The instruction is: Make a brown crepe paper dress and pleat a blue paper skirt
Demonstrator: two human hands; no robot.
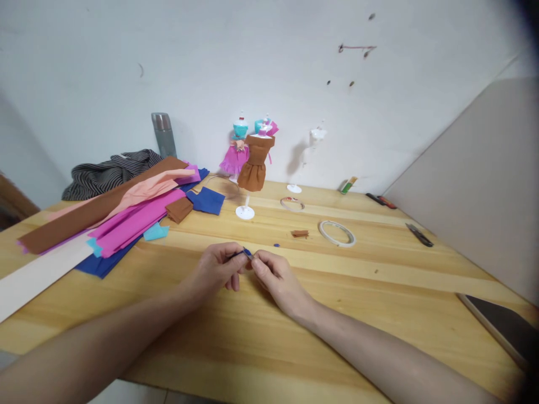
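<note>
Both hands meet above the middle of the wooden table [320, 314]. A small piece of dark blue paper [247, 253] is pinched between their fingertips. My left hand [221, 266] is closed on its left side, thumb against the forefinger. My right hand [273, 275] is closed too, holding the other side of the same piece. Fingers hide most of its shape. Just beyond the hands lies a tiny blue scrap [277, 244], and past it a small folded brown paper piece [300, 233]. A mini dress form in a brown paper dress [256, 160] stands farther back.
Coloured crepe paper sheets [138, 219] pile up at left, by a striped cloth [109, 174] and a flask [164, 134]. Other dress forms, including a bare one [316, 137], stand near the wall. Tape rolls [337, 234], scissors [419, 235] and a dark flat device [501, 325] lie rightward.
</note>
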